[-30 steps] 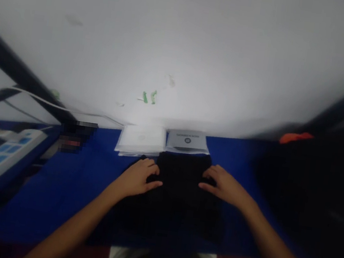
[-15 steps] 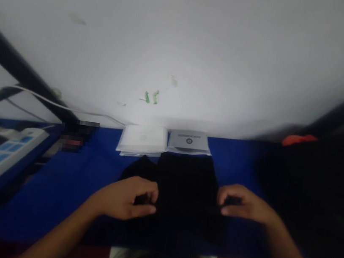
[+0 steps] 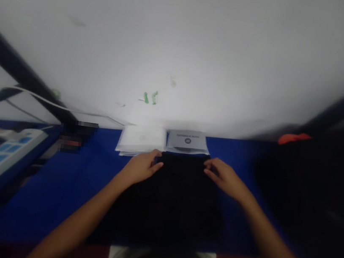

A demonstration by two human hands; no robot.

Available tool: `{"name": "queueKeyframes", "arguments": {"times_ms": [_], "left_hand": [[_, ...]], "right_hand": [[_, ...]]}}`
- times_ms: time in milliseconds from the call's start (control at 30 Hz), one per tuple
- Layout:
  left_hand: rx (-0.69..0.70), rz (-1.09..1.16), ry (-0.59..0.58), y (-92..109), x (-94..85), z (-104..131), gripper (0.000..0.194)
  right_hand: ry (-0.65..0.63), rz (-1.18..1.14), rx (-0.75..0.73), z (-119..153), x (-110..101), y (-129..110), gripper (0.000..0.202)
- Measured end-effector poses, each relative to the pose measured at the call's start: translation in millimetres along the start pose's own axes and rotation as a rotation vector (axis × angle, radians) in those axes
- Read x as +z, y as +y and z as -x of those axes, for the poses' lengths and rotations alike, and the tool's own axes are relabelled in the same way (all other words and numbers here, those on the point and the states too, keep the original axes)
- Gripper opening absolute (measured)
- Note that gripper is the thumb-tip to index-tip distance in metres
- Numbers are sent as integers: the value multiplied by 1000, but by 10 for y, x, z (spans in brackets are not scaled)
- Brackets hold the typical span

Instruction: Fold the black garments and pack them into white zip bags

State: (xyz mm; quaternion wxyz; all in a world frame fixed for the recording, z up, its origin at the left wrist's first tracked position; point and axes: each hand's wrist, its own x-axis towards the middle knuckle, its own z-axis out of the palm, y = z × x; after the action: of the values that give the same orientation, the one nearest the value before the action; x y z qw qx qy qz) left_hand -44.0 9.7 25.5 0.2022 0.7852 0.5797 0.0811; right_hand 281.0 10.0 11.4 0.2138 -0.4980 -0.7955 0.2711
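A black piece of cloth (image 3: 178, 198) lies spread on the blue table, its exact kind too dark to make out. At its far left corner, my left hand (image 3: 144, 167) rests with thumb and fingers apart. My right hand (image 3: 224, 177) is at the far right corner, fingers curved and apart from the thumb. Both sets of fingertips appear to touch the cloth's edges. Just beyond it lies a grey printed plastic packet (image 3: 187, 142). Left of that packet is a stack of white plastic packets (image 3: 141, 138), close to my left fingers.
A blue cover (image 3: 83, 189) spans the table, with a white wall (image 3: 182, 53) behind. At left sits a power strip (image 3: 1, 156) with blue sockets, and a white cable (image 3: 94, 113) runs along the wall. A dark heap (image 3: 315, 200) with an orange item (image 3: 294, 139) occupies the right.
Both my hands have moved away from me, from the cloth's middle to its far corners. The bunched dark fold at its left now lies flatter.
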Motion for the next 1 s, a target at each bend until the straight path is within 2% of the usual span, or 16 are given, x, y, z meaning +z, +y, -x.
{"name": "queueKeyframes", "arguments": {"times_ms": [33, 67, 133, 233, 367, 467, 533, 633, 733, 867, 1000], "left_hand": [[-1, -27, -4, -20, 25, -68, 32], [13, -40, -21, -34, 44, -119, 29], [50, -39, -38, -48, 60, -173, 19], [61, 10, 7, -51, 40, -185, 14], [22, 19, 67, -74, 42, -239, 16], [-11, -99, 91, -98, 133, -318, 19], [-32, -175, 95, -99, 213, -348, 26], [-34, -250, 102, -63, 288, -331, 34], [-25, -263, 124, -1, 266, -268, 35], [-15, -163, 127, 46, 164, -187, 35], [-19, -94, 130, 16, 112, -152, 33]], "right_hand": [[59, 104, -12, -92, 16, 52, 27], [66, 182, -23, -173, 32, 105, 28], [36, 281, -42, -287, 58, 205, 20], [14, 302, -69, -348, 65, 317, 12], [66, 258, -17, -341, 44, 425, 10], [62, 253, 46, -358, 71, 490, 10], [90, 217, 102, -398, 106, 521, 19], [198, 126, 296, -510, 133, 556, 38], [228, 48, 459, -663, 112, 595, 38], [196, -69, 441, -812, 86, 623, 20], [244, -179, 458, -854, 94, 615, 22]]}}
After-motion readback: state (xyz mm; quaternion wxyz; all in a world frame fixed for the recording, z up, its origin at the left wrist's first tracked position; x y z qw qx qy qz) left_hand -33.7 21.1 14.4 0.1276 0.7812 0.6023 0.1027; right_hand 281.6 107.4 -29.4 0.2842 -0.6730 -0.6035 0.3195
